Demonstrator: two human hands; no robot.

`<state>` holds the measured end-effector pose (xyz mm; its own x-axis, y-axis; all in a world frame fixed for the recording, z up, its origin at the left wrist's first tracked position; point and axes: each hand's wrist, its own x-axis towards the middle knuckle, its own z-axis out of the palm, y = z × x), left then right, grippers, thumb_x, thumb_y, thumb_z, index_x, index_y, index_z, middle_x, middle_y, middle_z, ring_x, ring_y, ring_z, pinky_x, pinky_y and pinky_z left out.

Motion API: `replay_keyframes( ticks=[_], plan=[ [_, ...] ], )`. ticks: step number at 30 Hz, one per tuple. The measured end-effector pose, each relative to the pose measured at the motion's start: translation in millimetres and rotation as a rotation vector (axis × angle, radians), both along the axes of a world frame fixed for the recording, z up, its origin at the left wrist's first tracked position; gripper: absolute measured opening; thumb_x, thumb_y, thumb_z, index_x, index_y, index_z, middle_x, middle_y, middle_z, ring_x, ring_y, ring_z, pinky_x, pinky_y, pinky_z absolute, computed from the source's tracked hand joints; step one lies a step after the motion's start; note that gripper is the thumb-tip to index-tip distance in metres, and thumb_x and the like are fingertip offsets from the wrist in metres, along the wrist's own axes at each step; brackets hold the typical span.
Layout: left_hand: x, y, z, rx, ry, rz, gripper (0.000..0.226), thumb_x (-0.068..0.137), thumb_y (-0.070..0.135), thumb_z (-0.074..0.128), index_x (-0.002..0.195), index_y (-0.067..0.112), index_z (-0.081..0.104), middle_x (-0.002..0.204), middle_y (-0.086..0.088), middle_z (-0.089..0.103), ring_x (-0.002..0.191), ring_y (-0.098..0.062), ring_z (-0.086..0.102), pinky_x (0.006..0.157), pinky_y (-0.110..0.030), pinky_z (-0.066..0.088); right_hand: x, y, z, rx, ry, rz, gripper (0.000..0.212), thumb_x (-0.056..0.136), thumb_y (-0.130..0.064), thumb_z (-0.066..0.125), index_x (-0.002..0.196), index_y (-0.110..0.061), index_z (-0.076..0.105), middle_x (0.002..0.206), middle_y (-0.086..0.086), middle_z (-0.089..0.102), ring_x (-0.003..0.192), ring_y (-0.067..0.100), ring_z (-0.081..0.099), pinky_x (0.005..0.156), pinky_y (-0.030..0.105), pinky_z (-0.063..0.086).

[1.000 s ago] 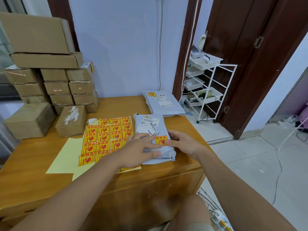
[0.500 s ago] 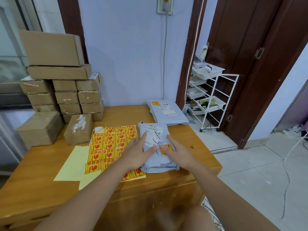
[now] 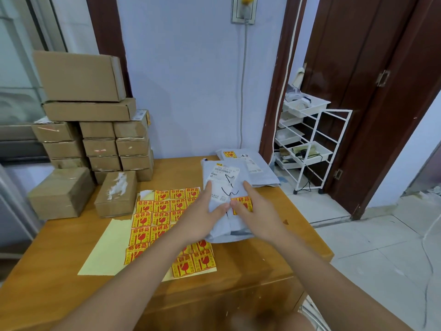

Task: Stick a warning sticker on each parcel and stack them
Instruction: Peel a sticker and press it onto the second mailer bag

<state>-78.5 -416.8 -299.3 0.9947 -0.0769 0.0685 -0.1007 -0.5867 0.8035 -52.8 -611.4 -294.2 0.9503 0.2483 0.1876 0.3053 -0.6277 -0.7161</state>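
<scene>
A grey mailer parcel [image 3: 222,177] with a white shipping label and a yellow-red warning sticker [image 3: 245,204] sits between my hands above the wooden table [image 3: 274,259]. My left hand [image 3: 202,216] holds its left side and my right hand [image 3: 259,217] its right side. Both thumbs lie on top and nearly meet. The parcel's far end overlaps a second grey parcel [image 3: 257,170] at the table's back, which carries its own sticker [image 3: 229,154]. A sheet of several warning stickers [image 3: 155,218] lies to the left, partly under my left arm.
Several brown cardboard boxes [image 3: 95,139] are stacked at the table's back left, with two loose boxes [image 3: 117,197] in front. A white wire rack [image 3: 312,139] stands on the floor to the right, by a dark wooden door. The table's right edge is close.
The hands have moved the stickered parcel away from me, so its far end now overlaps the parcel at the back. The camera has tilted upward.
</scene>
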Motion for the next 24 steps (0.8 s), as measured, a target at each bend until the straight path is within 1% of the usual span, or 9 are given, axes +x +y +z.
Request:
replay_keyframes(
  ticks=[3,6,8,10,12,14,18,21,24],
  plan=[
    [28,13,15,-0.005,-0.025,0.05,0.093,0.095,0.067,0.053,0.164,0.036,-0.001,0.168,0.004,0.026,0.14,-0.029,0.048,0.102,-0.044,0.05,30,16,23,-0.008,-0.03,0.017,0.076,0.1,-0.05,0.055,0.161,-0.019,0.022,0.149,0.006,0.051,0.135,0.024,0.049,0.096,0.029,0.041],
    [63,25,27,-0.018,-0.049,0.074,0.091,0.099,0.059,0.054,0.165,0.028,0.0,0.17,0.006,0.02,0.141,-0.019,0.044,0.091,-0.027,0.044,69,33,37,-0.025,-0.019,0.036,0.077,0.099,-0.053,0.055,0.161,-0.02,0.023,0.154,0.005,0.047,0.14,0.024,0.044,0.111,0.035,0.039],
    [88,33,33,-0.03,-0.051,0.087,0.089,0.101,0.054,0.055,0.165,0.023,0.002,0.169,0.008,0.02,0.145,-0.015,0.037,0.094,-0.021,0.036,97,44,42,-0.042,-0.009,0.046,0.076,0.099,-0.052,0.054,0.161,-0.021,0.023,0.156,0.004,0.044,0.142,0.024,0.042,0.114,0.036,0.036],
    [113,40,34,-0.02,-0.038,0.099,0.087,0.101,0.051,0.056,0.165,0.02,0.006,0.166,0.007,0.025,0.145,-0.015,0.037,0.096,-0.021,0.034,125,54,45,-0.067,-0.001,0.053,0.075,0.1,-0.051,0.054,0.16,-0.02,0.024,0.155,0.005,0.045,0.141,0.023,0.042,0.111,0.032,0.035],
    [137,45,33,-0.031,-0.05,0.108,0.077,0.103,0.045,0.057,0.162,0.017,0.017,0.161,0.005,0.035,0.134,-0.012,0.044,0.094,-0.021,0.034,151,62,43,-0.103,0.009,0.055,0.073,0.1,-0.052,0.052,0.16,-0.021,0.025,0.148,0.009,0.053,0.135,0.025,0.048,0.104,0.032,0.038],
    [158,50,27,-0.027,-0.061,0.118,0.069,0.103,0.043,0.058,0.158,0.018,0.025,0.154,0.007,0.04,0.128,-0.009,0.045,0.095,-0.022,0.036,174,68,37,-0.13,0.018,0.057,0.071,0.101,-0.052,0.05,0.159,-0.021,0.026,0.151,0.01,0.049,0.137,0.027,0.046,0.108,0.035,0.037],
    [193,59,5,0.002,0.009,0.121,0.078,0.089,0.065,0.059,0.151,0.026,0.033,0.151,0.007,0.047,0.127,-0.018,0.054,0.105,-0.04,0.049,208,75,17,-0.196,-0.002,0.066,0.069,0.102,-0.052,0.049,0.158,-0.018,0.028,0.154,0.008,0.046,0.137,0.027,0.045,0.107,0.035,0.036],
    [212,64,-10,0.006,0.042,0.118,0.104,0.07,0.084,0.049,0.156,0.029,0.027,0.154,0.005,0.046,0.128,-0.019,0.055,0.104,-0.044,0.051,224,76,3,-0.261,-0.005,0.056,0.071,0.101,-0.054,0.047,0.158,-0.016,0.028,0.147,0.011,0.052,0.133,0.028,0.048,0.105,0.037,0.039],
    [222,65,-20,0.016,0.092,0.107,0.096,0.087,0.073,0.051,0.162,0.027,0.015,0.16,0.003,0.038,0.134,-0.023,0.051,0.108,-0.043,0.047,234,78,-7,-0.311,0.015,0.04,0.075,0.1,-0.06,0.042,0.159,-0.016,0.025,0.141,0.014,0.056,0.129,0.03,0.05,0.103,0.042,0.043]
  ],
)
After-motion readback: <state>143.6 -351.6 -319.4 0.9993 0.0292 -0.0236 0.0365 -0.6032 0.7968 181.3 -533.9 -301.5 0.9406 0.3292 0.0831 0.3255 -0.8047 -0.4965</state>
